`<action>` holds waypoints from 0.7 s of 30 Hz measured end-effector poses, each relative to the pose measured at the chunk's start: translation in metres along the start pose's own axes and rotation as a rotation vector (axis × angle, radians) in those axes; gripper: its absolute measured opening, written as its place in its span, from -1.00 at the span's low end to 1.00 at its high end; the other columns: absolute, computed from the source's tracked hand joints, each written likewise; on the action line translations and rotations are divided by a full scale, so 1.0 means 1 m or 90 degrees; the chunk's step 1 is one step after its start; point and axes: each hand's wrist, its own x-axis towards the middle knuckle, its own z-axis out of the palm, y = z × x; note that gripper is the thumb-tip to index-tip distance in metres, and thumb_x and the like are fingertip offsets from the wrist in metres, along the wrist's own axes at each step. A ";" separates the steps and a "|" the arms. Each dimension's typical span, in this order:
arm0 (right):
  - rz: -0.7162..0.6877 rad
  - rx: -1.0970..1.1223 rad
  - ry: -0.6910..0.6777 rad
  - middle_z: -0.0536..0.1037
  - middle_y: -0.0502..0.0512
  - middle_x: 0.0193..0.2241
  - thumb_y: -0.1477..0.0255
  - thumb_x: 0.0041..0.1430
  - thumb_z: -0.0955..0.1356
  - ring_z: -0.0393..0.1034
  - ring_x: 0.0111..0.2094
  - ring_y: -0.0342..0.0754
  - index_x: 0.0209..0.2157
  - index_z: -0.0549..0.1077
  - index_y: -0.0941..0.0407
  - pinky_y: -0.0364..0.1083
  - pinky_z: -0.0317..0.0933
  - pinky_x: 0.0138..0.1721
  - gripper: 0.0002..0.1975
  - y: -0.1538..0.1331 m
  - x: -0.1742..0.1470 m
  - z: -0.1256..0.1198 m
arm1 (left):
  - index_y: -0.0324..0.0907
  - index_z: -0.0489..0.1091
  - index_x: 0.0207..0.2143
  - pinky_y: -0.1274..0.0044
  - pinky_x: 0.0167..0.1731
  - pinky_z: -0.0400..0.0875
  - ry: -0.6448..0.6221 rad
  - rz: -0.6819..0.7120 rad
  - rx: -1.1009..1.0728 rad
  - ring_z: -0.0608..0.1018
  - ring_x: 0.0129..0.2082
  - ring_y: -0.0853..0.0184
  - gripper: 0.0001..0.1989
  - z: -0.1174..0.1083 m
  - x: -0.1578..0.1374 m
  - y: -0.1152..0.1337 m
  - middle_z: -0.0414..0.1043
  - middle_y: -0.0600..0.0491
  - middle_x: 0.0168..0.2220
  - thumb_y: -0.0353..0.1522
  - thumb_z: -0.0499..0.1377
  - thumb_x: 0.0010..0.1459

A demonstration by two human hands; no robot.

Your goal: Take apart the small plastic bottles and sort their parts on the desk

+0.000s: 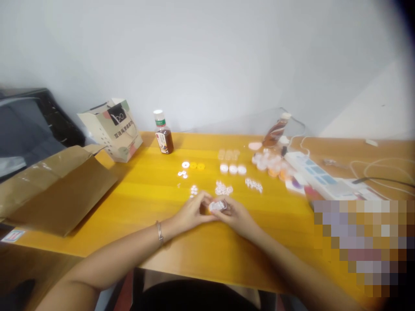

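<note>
We record the left hand (194,212) and right hand (239,217) both half-curled, fingertips pinching 1 small whitish piece (218,206) between them, before 1 blurred white cluster (223,188).

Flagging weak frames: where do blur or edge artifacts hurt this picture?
Head view: the white item between the left hand and right hand is too soft for detail; head view: the right bottle is smeared, the left bottle clearer; head view: a dark curve cuts the upper right edge, and pixel blocks hide part of the lower right.
</note>
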 end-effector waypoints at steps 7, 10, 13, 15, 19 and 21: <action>0.028 0.071 -0.039 0.43 -0.02 -0.50 0.47 -0.11 0.35 0.35 -0.47 -0.15 -0.38 0.34 0.16 -0.15 0.29 -0.39 -0.82 0.009 0.003 0.003 | -0.08 0.13 0.09 0.35 0.03 0.20 -0.041 0.143 0.048 0.32 0.02 0.25 -0.55 -0.011 0.001 0.012 0.27 -0.06 0.03 -0.35 0.08 0.14; 0.038 0.081 -0.046 0.43 -0.02 -0.49 0.44 -0.09 0.35 0.35 -0.48 -0.16 -0.35 0.35 0.17 -0.15 0.30 -0.40 -0.80 0.015 0.003 0.006 | -0.11 0.26 0.00 0.39 -0.04 0.27 -0.019 0.135 0.018 0.39 -0.07 0.29 -0.67 -0.007 0.002 0.009 0.35 -0.05 -0.07 -0.38 0.05 0.16; 0.042 0.090 -0.063 0.44 -0.02 -0.48 0.40 -0.07 0.36 0.37 -0.47 -0.15 -0.32 0.37 0.17 -0.14 0.30 -0.37 -0.77 0.014 0.002 0.009 | -0.14 0.29 -0.04 0.41 -0.10 0.31 0.050 0.065 0.018 0.40 -0.14 0.28 -0.63 -0.007 0.002 0.006 0.34 -0.05 -0.15 -0.30 0.16 0.07; 0.050 0.107 -0.075 0.45 -0.01 -0.48 0.38 -0.07 0.37 0.38 -0.46 -0.14 -0.31 0.39 0.18 -0.13 0.30 -0.35 -0.76 0.012 0.002 0.009 | -0.12 0.23 0.03 0.41 -0.04 0.28 0.015 0.071 0.004 0.36 -0.07 0.27 -0.55 -0.011 0.003 0.006 0.29 -0.07 -0.08 -0.30 0.18 0.06; 0.091 0.143 -0.091 0.50 0.02 -0.46 0.34 -0.08 0.39 0.42 -0.43 -0.10 -0.30 0.42 0.18 -0.07 0.32 -0.29 -0.72 0.009 0.001 0.009 | -0.11 0.31 -0.03 0.45 -0.08 0.29 -0.067 0.090 -0.011 0.41 -0.14 0.32 -0.68 -0.018 0.005 0.008 0.34 -0.03 -0.14 -0.34 0.10 0.14; 0.101 0.161 -0.090 0.52 0.04 -0.42 0.32 -0.10 0.41 0.44 -0.40 -0.08 -0.29 0.43 0.17 -0.05 0.32 -0.24 -0.70 0.009 0.001 0.009 | -0.14 0.36 -0.09 0.46 -0.16 0.32 -0.019 0.061 0.010 0.42 -0.24 0.33 -0.70 -0.021 0.006 0.008 0.36 -0.02 -0.24 -0.30 0.14 0.11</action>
